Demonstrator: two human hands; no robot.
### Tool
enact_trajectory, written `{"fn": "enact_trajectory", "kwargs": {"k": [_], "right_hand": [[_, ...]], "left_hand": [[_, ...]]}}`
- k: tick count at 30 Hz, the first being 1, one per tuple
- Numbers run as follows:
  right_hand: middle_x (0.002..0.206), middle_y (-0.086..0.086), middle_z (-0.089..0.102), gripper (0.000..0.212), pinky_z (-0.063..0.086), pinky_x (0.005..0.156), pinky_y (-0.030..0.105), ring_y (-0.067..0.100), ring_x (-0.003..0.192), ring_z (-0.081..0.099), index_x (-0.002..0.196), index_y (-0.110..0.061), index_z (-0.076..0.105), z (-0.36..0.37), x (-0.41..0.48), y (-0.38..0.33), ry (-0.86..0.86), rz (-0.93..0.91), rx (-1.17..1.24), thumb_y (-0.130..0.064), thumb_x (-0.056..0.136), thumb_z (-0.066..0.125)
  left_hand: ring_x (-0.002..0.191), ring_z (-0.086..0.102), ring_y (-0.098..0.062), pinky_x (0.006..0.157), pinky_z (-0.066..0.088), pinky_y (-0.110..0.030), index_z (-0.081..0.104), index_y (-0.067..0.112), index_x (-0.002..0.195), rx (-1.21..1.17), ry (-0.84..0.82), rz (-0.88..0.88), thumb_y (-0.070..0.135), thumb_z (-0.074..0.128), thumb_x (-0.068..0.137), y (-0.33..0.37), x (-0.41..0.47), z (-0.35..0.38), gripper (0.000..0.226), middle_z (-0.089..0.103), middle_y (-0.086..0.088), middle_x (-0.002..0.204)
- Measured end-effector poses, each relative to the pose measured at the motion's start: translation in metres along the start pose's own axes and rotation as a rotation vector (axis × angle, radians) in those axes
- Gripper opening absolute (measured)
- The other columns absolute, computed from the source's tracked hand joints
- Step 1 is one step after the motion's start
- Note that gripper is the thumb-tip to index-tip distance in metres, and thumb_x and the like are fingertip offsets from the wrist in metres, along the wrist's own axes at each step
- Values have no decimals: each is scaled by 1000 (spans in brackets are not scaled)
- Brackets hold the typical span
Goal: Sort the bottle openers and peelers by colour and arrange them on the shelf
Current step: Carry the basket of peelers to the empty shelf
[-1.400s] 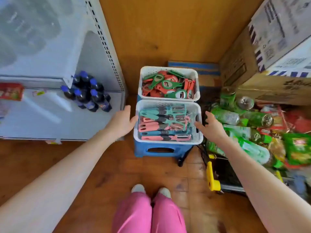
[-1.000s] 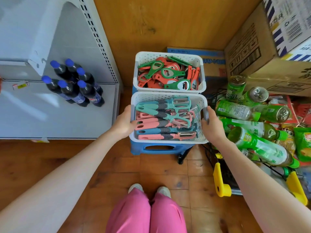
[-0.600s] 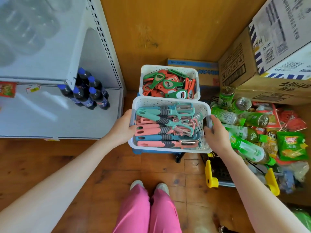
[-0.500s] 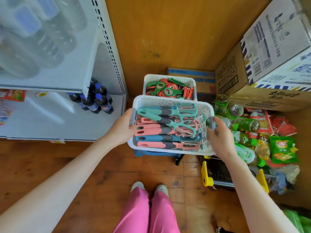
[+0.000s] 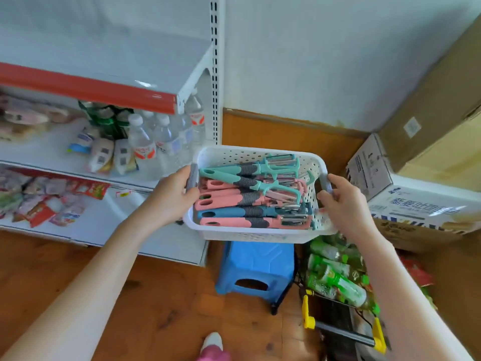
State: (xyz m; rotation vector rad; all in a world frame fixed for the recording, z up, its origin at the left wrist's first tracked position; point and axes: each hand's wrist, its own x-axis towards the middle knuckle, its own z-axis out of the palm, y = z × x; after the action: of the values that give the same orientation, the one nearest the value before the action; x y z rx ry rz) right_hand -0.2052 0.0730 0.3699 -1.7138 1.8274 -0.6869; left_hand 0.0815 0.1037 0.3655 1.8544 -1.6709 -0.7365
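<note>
A white perforated basket (image 5: 250,234) hangs in the air at centre, above a blue stool (image 5: 256,267). It holds several peelers (image 5: 250,198) with teal, pink and blue handles lying side by side. My left hand (image 5: 173,196) grips the basket's left handle and my right hand (image 5: 343,204) grips its right handle. The white shelf unit (image 5: 109,61) with a red-edged upper shelf stands to the left. The second basket with the bottle openers is hidden behind the lifted one.
Water bottles (image 5: 156,142) and snack packets (image 5: 46,201) fill the lower shelves on the left. Cardboard boxes (image 5: 406,194) are stacked at right. A shopping basket with green bottles (image 5: 335,280) sits on the wooden floor beside the stool.
Both hands took hold of the peeler basket by its handles and lifted it off the blue stool. My view has tilted up, bringing the upper shelves into sight.
</note>
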Motion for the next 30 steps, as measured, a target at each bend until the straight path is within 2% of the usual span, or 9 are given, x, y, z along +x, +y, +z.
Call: {"fn": "enact_trajectory", "kwargs": {"k": [4,8,9,12,16,20,24,27,30], "right_hand": [[97,4,66,32,47,52,25,12,72,61,124,-13,52,-14,-12,-49,-39,-190,35,-10,93,48],[86,3,64,25,44,54,25,16,68,60,114,-12,58,-9,-25,-98,-102,-326,63,-9,92,48],[86,4,65,25,46,56,27,19,70,61,114,-13,58,-5,-28,-110,-117,-357,73,-9,91,48],[91,6,65,23,46,56,27,22,75,63,111,-18,58,12,-36,-148,-179,-446,96,-9,92,48],[93,16,67,31,53,69,43,36,79,65,121,-10,54,49,-44,-208,-270,-543,103,-8,91,47],[91,22,67,23,52,75,52,41,80,64,109,-1,59,100,-57,-277,-321,-666,104,-3,88,50],[82,22,64,18,44,63,35,34,69,57,98,6,60,165,-72,-348,-350,-763,95,-1,83,52],[76,28,60,17,32,50,24,33,60,48,96,12,58,215,-87,-402,-388,-847,79,0,84,52],[87,28,65,17,33,53,30,40,79,61,99,8,60,262,-101,-455,-412,-898,107,-2,87,52]], "left_hand": [[77,55,-31,56,33,-30,54,2,107,6,151,3,6,46,89,5,-45,-48,20,60,-15,83],[58,51,-20,46,31,-30,55,4,103,60,282,-40,9,46,91,7,-92,-94,17,55,-7,68],[60,54,-20,47,37,-33,56,5,103,68,309,-44,13,45,90,7,-104,-105,19,58,-7,70],[86,63,-25,69,52,-45,58,11,111,46,389,-85,12,44,91,-2,-135,-138,24,67,-9,94],[89,62,-24,71,52,-44,58,15,109,81,507,-178,11,46,90,-32,-174,-184,22,67,-6,95],[91,62,-20,70,53,-40,59,12,113,91,603,-252,11,46,91,-70,-209,-233,25,67,-5,99],[86,60,-31,69,50,-45,60,5,100,121,683,-328,14,47,91,-128,-236,-288,18,65,-16,93],[80,59,-23,59,45,-40,59,9,95,156,716,-399,16,46,93,-171,-250,-335,15,64,-8,88],[83,61,-23,62,49,-44,59,11,100,173,734,-425,17,46,94,-212,-261,-381,16,64,-5,91]]}}
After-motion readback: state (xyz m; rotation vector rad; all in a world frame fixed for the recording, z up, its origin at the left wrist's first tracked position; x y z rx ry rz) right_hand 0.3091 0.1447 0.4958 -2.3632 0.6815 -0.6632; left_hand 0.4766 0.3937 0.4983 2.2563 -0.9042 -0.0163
